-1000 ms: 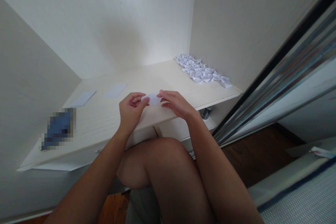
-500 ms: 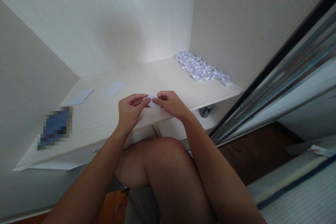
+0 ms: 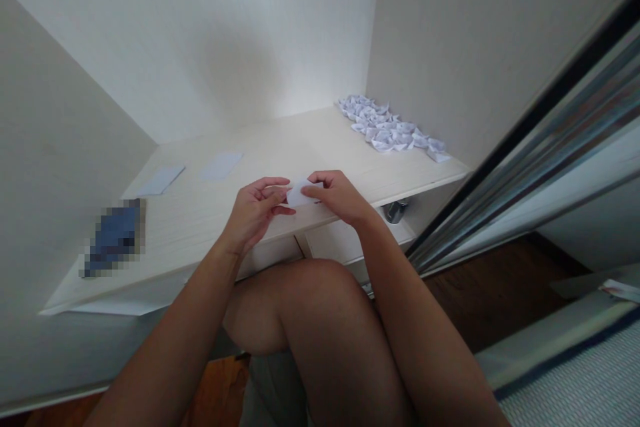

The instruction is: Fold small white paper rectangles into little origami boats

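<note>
A small folded piece of white paper point(image 3: 299, 193) is between my hands, above the front edge of the white desk point(image 3: 280, 140). My right hand point(image 3: 340, 195) pinches its right side, thumb on top. At the paper's left edge is my left hand point(image 3: 260, 207), its thumb and index fingertip close together at the paper and its lower fingers spread. Two flat white paper stacks or sheets lie to the left, one point(image 3: 161, 180) farther left and the other point(image 3: 221, 165) nearer the middle.
Several small folded paper pieces point(image 3: 383, 125) are heaped along the right wall. A blurred blue item point(image 3: 115, 237) lies at the desk's left end. Below the desk, a shiny metal can point(image 3: 395, 211) stands on a shelf. My knees are under the front edge.
My left hand has loosened and its fingers have spread at the paper's left edge. More of the paper now shows, held by my right hand. The view has shifted slightly.
</note>
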A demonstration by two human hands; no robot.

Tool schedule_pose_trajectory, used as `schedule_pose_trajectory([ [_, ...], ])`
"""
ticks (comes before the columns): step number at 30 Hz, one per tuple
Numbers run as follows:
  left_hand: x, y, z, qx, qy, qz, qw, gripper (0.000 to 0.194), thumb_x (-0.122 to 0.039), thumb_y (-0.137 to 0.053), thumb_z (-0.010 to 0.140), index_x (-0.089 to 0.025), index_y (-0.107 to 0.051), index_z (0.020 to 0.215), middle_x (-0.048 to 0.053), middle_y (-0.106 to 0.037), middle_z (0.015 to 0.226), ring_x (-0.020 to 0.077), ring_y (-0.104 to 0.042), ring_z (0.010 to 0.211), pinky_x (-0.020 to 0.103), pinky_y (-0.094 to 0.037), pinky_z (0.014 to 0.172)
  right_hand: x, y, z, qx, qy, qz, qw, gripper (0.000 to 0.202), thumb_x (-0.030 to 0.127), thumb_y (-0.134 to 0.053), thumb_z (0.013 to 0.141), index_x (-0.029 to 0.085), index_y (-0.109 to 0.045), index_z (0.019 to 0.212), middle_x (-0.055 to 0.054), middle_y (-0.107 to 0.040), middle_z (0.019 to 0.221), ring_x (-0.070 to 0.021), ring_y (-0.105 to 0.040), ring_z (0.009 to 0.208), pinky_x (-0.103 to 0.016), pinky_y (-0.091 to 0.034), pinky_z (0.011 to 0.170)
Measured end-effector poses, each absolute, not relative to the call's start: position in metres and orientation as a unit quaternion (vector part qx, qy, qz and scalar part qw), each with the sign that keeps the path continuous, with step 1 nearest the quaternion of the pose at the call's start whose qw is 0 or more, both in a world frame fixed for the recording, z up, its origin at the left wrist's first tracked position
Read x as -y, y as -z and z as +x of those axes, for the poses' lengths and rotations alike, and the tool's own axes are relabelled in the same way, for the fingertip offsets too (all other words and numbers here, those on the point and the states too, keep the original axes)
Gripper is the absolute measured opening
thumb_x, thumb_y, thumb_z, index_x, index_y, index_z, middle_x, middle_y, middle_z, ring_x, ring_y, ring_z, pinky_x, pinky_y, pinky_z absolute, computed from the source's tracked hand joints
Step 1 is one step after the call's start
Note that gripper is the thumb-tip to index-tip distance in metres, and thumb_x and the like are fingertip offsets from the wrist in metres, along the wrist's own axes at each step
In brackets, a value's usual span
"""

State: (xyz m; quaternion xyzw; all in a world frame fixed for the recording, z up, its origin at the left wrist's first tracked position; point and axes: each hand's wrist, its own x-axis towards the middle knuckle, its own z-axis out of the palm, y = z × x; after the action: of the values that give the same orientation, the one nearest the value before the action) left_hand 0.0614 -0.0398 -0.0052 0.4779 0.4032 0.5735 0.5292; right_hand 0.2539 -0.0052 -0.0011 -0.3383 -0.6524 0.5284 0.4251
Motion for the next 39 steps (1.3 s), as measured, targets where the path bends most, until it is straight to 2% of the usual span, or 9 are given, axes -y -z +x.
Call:
schedule_pose_trajectory([
  [8, 0.0396, 0.004, 0.0634, -0.407, -0.558, 0.478, 0.543, 0.029, -0.028, -0.092, 0.064, -0.014, -0.08, 0.086, 0.003, -0.074, 0.07, 0.012, -0.067, 0.059, 0.025, -0.061, 0.057, 0.0036, 0.0033, 0.2551, 0.644, -0.53, -0.352, 0.424, 0.016, 0.035, -0.068, 0.075, 0.019, -0.069, 0.074, 0.003, -0.059, 0.065, -0.0117, -0.048, 0.059, -0.025, -0.035, 0.056],
  [17, 0.0416, 0.0045, 0.0667, -0.423, -0.566, 0.492, 0.509, 0.025, -0.025, -0.091, 0.063, -0.014, -0.079, 0.082, 0.003, -0.074, 0.067, 0.012, -0.065, 0.055, 0.025, -0.061, 0.053, 0.003, 0.0035, 0.2552, 0.666, -0.502, -0.358, 0.419, 0.015, 0.033, -0.068, 0.076, 0.018, -0.07, 0.074, 0.004, -0.058, 0.063, -0.0107, -0.044, 0.056, -0.025, -0.031, 0.054],
  [31, 0.0416, 0.0085, 0.0645, -0.427, -0.556, 0.544, 0.461, 0.026, -0.028, -0.088, 0.067, -0.015, -0.078, 0.087, 0.002, -0.072, 0.07, 0.0136, -0.065, 0.06, 0.027, -0.062, 0.053, 0.0048, 0.0013, 0.2566, 0.705, -0.456, -0.353, 0.412, 0.014, 0.03, -0.068, 0.078, 0.018, -0.069, 0.07, 0.006, -0.053, 0.061, -0.0109, -0.041, 0.059, -0.026, -0.03, 0.058],
  [36, 0.0395, 0.0089, 0.0633, -0.427, -0.557, 0.562, 0.438, 0.027, -0.027, -0.087, 0.067, -0.015, -0.074, 0.087, 0.0, -0.069, 0.067, 0.0125, -0.063, 0.056, 0.025, -0.06, 0.051, 0.0052, 0.0003, 0.2552, 0.707, -0.451, -0.35, 0.417, 0.014, 0.029, -0.07, 0.077, 0.018, -0.069, 0.068, 0.006, -0.051, 0.059, -0.0103, -0.04, 0.058, -0.026, -0.03, 0.058],
  [39, 0.0376, 0.0107, 0.0626, -0.425, -0.576, 0.563, 0.414, 0.027, -0.026, -0.087, 0.067, -0.016, -0.067, 0.082, -0.002, -0.066, 0.065, 0.011, -0.061, 0.057, 0.023, -0.06, 0.052, 0.006, 0.0004, 0.2538, 0.7, -0.458, -0.348, 0.422, 0.014, 0.029, -0.071, 0.078, 0.018, -0.071, 0.07, 0.005, -0.056, 0.058, -0.0106, -0.044, 0.056, -0.026, -0.031, 0.057],
])
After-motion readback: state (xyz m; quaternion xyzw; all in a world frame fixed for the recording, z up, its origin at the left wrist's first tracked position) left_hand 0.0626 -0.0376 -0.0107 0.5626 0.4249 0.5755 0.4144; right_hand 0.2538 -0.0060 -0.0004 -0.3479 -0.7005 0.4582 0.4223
